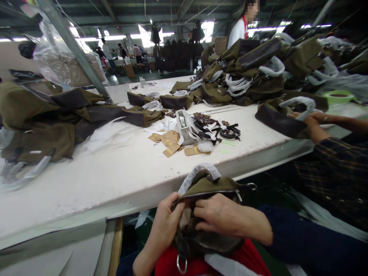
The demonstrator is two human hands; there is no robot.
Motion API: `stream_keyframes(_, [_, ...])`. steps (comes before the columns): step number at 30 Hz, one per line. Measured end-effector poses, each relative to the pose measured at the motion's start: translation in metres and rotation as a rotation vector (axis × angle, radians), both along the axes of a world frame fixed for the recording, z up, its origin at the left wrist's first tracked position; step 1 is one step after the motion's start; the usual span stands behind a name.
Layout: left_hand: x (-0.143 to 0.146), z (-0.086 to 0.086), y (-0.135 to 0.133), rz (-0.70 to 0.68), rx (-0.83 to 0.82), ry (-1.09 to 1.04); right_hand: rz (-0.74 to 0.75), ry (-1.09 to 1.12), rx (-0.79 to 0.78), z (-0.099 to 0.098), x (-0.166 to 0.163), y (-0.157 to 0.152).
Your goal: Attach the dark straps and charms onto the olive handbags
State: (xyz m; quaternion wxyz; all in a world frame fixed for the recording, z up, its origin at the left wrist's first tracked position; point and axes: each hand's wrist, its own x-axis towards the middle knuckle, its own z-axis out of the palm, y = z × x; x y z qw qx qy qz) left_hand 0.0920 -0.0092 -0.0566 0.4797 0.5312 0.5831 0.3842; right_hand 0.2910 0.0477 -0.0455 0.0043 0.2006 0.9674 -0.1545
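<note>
An olive and dark brown handbag (pixel 227 186) rests on my lap at the table edge, its zipper open and beige lining (pixel 186 216) showing. White wrapping covers its upper handle (pixel 198 174). My left hand (pixel 166 222) pinches the bag's rim at the left end of the zipper, thumb toward the opening. Into that opening reaches my right hand (pixel 220 214), fingers curled against the lining; whatever the fingertips hold is hidden. A metal ring (pixel 181 264) hangs from the bag's near end, and another ring (pixel 252 186) sticks out at the far right.
On the white table (pixel 138 165) lie cardboard tags (pixel 171 142), a tape dispenser (pixel 185 126) and black straps (pixel 230 132). Bags (pixel 40 122) pile up left; a larger heap (pixel 258 69) stands back right. At right, a co-worker's hands (pixel 312 119) hold another bag (pixel 281 117).
</note>
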Motion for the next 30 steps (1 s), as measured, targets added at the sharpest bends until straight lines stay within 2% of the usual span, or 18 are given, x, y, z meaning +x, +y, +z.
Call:
stream_keyframes(3, [-0.001, 0.000, 0.001, -0.003, 0.001, -0.002, -0.087, 0.093, -0.016, 0.006, 0.004, 0.000])
stream_keyframes(7, [0.005, 0.003, 0.002, -0.027, -0.002, -0.026, -0.089, -0.057, -0.062, -0.003, 0.002, -0.008])
stream_keyframes(9, [0.006, 0.002, 0.002, -0.032, -0.013, -0.045, -0.081, -0.124, -0.120, -0.004, 0.002, -0.009])
stream_keyframes(11, [0.004, -0.001, 0.002, -0.029, -0.025, -0.059, -0.078, -0.063, -0.230, -0.001, 0.006, -0.007])
stream_keyframes(14, [-0.001, -0.006, 0.002, -0.013, -0.033, -0.069, -0.267, 0.097, -0.397, 0.004, 0.019, -0.001])
stream_keyframes(16, [-0.003, -0.008, 0.002, -0.013, -0.035, -0.066, -0.428, 0.139, -0.429, 0.001, 0.027, 0.001])
stream_keyframes(18, [-0.002, -0.008, 0.004, -0.033, -0.037, -0.061, -0.510, 0.185, -0.496, -0.009, 0.029, 0.001])
stream_keyframes(21, [0.000, -0.004, 0.006, -0.072, -0.052, -0.053, -0.610, 0.301, -0.770, -0.028, 0.021, 0.000])
stream_keyframes(23, [0.000, 0.001, 0.008, -0.111, -0.063, -0.038, -0.661, 0.381, -0.901, -0.038, 0.012, -0.001])
stream_keyframes(25, [0.000, 0.008, 0.009, -0.168, -0.055, 0.048, -0.663, 0.438, -0.924, -0.040, 0.005, -0.001])
stream_keyframes(27, [0.000, 0.015, 0.011, -0.202, -0.012, 0.246, -0.619, 0.435, -0.910, -0.036, 0.002, 0.000])
stream_keyframes(28, [0.000, 0.019, 0.012, -0.203, 0.022, 0.364, -0.584, 0.421, -0.879, -0.032, 0.001, 0.001])
stream_keyframes(30, [0.003, 0.022, 0.018, -0.188, 0.087, 0.529, -0.511, 0.386, -0.720, -0.026, 0.000, 0.002])
